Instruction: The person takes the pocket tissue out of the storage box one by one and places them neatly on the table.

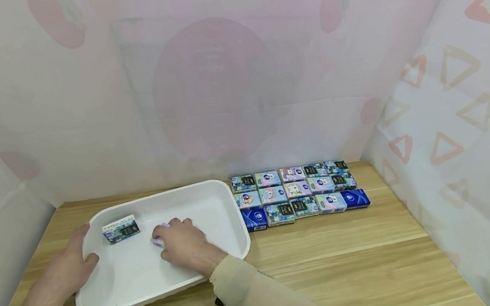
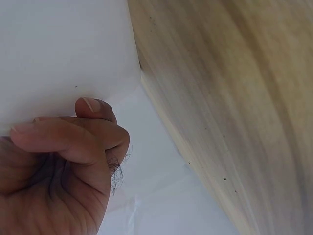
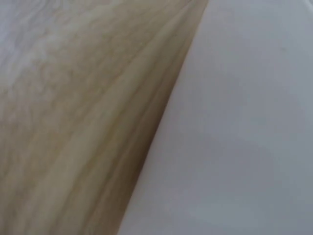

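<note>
A white plastic tray (image 1: 152, 297) sits on the left part of the table. My left hand (image 1: 66, 269) grips its left rim; in the left wrist view the fingers (image 2: 63, 139) bend against the tray's outer wall. Inside the tray, my right hand (image 1: 185, 244) pinches a pale purple tissue pack (image 1: 157, 241), mostly hidden under the fingers. A dark floral tissue pack (image 1: 122, 231) stands on its long edge near the tray's back left. The right wrist view shows the tray's white wall (image 3: 234, 127) but not the hand.
Right of the tray, several tissue packs (image 1: 297, 189) lie flat in three rows, blue, pastel and dark floral. They sit close to the tray's right rim. The wooden table (image 1: 336, 279) meets a pale printed sheet (image 1: 125, 141) behind and at both sides.
</note>
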{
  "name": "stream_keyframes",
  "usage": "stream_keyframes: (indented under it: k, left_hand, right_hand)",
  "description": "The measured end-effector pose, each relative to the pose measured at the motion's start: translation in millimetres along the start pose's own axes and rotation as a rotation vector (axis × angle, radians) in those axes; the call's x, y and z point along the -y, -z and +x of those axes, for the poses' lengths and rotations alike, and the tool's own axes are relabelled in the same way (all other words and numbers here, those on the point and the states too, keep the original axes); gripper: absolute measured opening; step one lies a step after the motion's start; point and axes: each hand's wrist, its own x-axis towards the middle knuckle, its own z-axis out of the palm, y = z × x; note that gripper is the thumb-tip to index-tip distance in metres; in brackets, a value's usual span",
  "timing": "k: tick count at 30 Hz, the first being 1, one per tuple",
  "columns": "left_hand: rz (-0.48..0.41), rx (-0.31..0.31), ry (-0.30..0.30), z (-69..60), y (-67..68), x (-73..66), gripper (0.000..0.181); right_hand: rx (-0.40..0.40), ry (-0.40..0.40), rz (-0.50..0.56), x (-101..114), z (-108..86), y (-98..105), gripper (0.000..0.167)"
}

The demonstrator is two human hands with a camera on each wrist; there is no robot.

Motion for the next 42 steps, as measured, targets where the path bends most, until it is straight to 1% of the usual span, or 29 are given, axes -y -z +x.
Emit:
stream_keyframes:
  k: [8, 16, 19, 22, 26, 29, 33, 38, 42]
  left_hand:
    - [-0.015, 0.012, 0.009, -1.0, 0.5, -0.9, 0.09]
    - [-0.005, 0.012, 0.009, 0.4, -0.1, 0.3, 0.09]
    - [0.008, 0.002, -0.009, 1.4, 0.3, 3.4, 0.09]
    - [0.013, -0.017, -0.047, 1.4, 2.8, 7.4, 0.088]
    - [-0.014, -0.044, -0.102, 0.3, 7.4, 10.2, 0.083]
    - [-0.029, -0.05, -0.118, 0.5, 9.5, 9.8, 0.081]
    - [-0.019, -0.045, -0.109, 1.2, 10.5, 8.1, 0.082]
    - [0.007, -0.053, -0.087, -1.3, 10.6, 5.9, 0.082]
    - [0.02, -0.061, -0.084, -1.8, 10.9, 5.4, 0.082]
  right_hand:
    - [-0.008, 0.061, 0.094, -19, -4.4, 12, 0.039]
    - [-0.026, 0.1, 0.197, -42, -16.6, 27, 0.039]
    - [-0.038, 0.123, 0.22, -50, -21.8, 33, 0.042]
    - [-0.043, 0.14, 0.242, -59, -28.0, 41, 0.044]
    - [-0.054, 0.144, 0.277, -73, -37.0, 51, 0.047]
    - [-0.068, 0.148, 0.297, -85, -42.7, 57, 0.048]
    - [-0.084, 0.147, 0.318, -100, -50.4, 63, 0.047]
    - [-0.106, 0.147, 0.333, -117, -61.2, 70, 0.046]
    - [-0.111, 0.139, 0.368, -128, -70.5, 75, 0.045]
